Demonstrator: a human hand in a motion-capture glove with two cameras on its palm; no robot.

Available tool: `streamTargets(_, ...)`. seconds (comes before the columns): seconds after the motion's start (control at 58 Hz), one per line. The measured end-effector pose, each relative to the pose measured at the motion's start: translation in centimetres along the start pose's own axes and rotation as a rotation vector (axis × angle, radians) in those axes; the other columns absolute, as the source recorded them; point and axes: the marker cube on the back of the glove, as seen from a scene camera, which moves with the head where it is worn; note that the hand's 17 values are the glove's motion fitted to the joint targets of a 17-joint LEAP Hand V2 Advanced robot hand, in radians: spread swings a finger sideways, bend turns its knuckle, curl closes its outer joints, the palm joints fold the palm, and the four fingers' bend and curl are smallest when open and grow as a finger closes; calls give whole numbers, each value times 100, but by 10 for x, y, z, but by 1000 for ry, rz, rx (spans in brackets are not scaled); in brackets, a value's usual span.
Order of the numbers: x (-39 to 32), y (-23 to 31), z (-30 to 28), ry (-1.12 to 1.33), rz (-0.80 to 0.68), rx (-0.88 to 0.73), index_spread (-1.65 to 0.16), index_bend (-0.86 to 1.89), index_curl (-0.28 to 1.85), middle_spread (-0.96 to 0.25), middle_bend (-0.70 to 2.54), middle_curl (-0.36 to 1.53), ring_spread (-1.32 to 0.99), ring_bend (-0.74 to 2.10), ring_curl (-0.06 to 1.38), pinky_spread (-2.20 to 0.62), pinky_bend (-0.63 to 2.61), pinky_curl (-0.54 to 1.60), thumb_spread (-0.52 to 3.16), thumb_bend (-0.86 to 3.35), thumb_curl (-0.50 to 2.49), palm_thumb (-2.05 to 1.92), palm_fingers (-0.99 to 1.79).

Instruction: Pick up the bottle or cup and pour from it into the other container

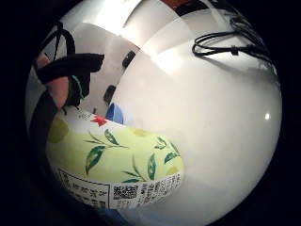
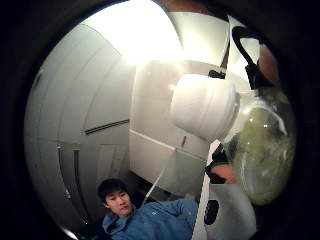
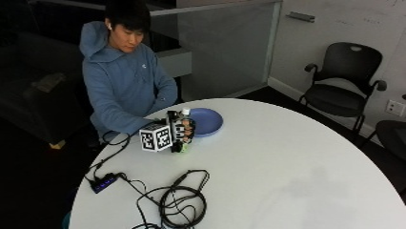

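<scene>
One bottle (image 3: pixel 183 138) in grip (image 3: pixel 181 133), one plate (image 3: pixel 206 121).

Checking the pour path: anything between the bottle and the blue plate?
Nothing visible. The gloved right hand grips the bottle upright, right beside the blue plate on the white table; the cables lie on the other side.

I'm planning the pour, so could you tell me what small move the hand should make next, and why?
Probably unscrew the cap first. The gloved hand grips the bottle upright beside the blue plate, but its white cap looks still on, so nothing could pour yet.
</scene>
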Motion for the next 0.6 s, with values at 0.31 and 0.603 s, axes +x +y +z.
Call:
streamTargets(0.31,-73,-11,48,639,-120,-365,-10,14,34,-4,36,47,-16,53,41,-16,57,33,30,-4,63,103,115)
streamTargets(0.603,-120,-25,94,1396,-193,-628,-9,14,36,-4,35,49,-17,52,44,-16,55,35,27,-4,66,102,115)
